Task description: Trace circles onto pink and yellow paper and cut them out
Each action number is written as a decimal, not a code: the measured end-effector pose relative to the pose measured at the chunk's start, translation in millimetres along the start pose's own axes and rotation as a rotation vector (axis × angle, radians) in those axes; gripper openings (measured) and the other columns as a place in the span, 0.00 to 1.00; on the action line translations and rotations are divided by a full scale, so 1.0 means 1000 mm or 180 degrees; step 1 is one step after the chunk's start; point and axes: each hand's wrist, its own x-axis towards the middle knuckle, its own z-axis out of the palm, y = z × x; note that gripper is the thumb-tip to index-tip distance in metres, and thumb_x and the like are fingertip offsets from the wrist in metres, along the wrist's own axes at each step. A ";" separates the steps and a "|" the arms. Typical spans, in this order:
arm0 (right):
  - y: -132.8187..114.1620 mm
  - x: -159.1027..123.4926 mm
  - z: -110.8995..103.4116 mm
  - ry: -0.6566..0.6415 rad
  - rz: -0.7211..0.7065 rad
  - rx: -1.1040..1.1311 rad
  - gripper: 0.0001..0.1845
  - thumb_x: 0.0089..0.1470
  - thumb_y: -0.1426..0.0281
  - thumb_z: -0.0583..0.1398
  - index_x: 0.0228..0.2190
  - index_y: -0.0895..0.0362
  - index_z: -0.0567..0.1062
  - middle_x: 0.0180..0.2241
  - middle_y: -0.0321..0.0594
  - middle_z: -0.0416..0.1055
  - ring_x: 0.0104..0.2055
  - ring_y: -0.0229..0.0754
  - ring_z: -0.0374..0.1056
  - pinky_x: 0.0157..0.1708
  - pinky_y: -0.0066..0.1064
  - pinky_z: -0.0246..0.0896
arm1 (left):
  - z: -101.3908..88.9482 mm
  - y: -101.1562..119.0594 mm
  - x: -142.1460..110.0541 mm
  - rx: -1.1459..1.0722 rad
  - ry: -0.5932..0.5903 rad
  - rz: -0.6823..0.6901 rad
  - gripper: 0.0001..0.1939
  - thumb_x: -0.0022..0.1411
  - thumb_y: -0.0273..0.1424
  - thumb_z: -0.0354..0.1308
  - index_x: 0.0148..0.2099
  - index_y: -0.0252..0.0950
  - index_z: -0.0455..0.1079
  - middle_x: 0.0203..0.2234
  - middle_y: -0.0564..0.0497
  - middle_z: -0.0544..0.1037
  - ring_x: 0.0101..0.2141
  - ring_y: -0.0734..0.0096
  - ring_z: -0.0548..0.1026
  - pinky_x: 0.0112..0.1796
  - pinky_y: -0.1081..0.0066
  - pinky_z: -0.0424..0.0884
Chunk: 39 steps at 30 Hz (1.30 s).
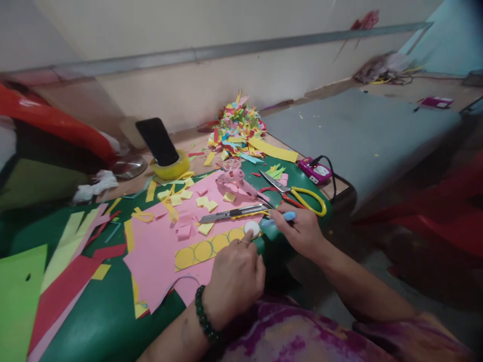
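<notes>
My left hand [239, 266], a ring and green bead bracelet on it, presses its index fingertip onto a small white disc [251, 229]; the other fingers are curled. The disc lies at the right end of a yellow paper strip [203, 250] bearing a row of drawn circles. My right hand [302, 230] grips a light blue pen [279, 218], its tip close to the disc's right edge. Just beyond both hands, a utility knife [230, 213] rests on the pink paper [154, 251]. A pink glue gun [237, 183] lies behind it.
Yellow-handled scissors [307, 199] and a magenta power box [315, 171] lie to the right. A phone [157, 141] leans on a yellow tape roll [173, 168]. A heap of paper scraps [241, 123] sits by the wall. Coloured sheets [64, 296] cover the left of the green surface [101, 311].
</notes>
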 end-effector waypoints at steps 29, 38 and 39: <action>0.005 -0.030 0.013 -0.0424 -0.0645 0.0378 0.14 0.63 0.68 0.54 0.27 0.57 0.73 0.20 0.35 0.72 0.19 0.33 0.65 0.20 0.23 0.58 | -0.077 -0.025 0.070 0.0482 -0.1635 0.0718 0.20 0.59 0.34 0.45 0.33 0.33 0.78 0.30 0.42 0.80 0.30 0.62 0.74 0.29 0.67 0.59; 0.020 0.002 0.004 -0.0606 0.1007 0.0993 0.20 0.56 0.55 0.57 0.21 0.56 0.70 0.14 0.33 0.67 0.13 0.35 0.61 0.13 0.25 0.55 | -0.073 -0.027 0.062 0.0548 -0.1445 0.0771 0.19 0.60 0.32 0.45 0.31 0.35 0.77 0.30 0.43 0.81 0.32 0.60 0.75 0.34 0.66 0.63; 0.020 0.006 0.001 -0.0529 0.1007 0.0958 0.20 0.55 0.54 0.57 0.21 0.56 0.70 0.14 0.33 0.67 0.12 0.34 0.61 0.13 0.25 0.54 | -0.072 -0.027 0.062 0.0557 -0.1443 0.0782 0.19 0.60 0.32 0.45 0.31 0.35 0.77 0.29 0.43 0.81 0.32 0.60 0.75 0.34 0.65 0.63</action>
